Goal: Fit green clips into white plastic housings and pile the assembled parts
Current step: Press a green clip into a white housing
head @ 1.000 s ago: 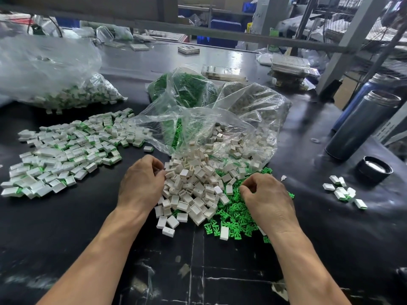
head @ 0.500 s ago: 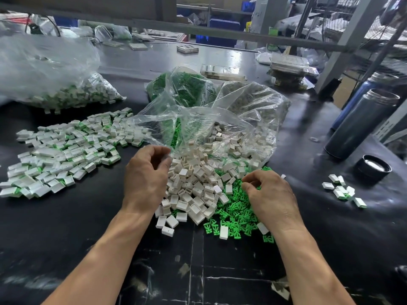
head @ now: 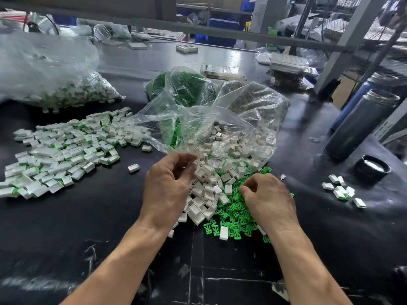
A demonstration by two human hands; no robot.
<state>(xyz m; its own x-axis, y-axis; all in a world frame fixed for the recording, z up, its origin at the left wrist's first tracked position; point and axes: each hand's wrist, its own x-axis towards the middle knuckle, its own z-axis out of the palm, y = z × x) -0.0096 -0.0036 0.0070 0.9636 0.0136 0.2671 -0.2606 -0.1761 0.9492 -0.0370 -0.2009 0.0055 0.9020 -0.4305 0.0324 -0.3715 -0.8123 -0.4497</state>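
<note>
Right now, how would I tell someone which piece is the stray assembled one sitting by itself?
Start at the big spread of finished white-and-green parts on the left of the black table. Look between that spread and the left hand. The stray assembled part lies there alone on bare black surface, touching nothing.

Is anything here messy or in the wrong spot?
Yes. One assembled part lies alone on the table, apart from the big pile. A few more sit scattered far right, near the black lid.
</note>
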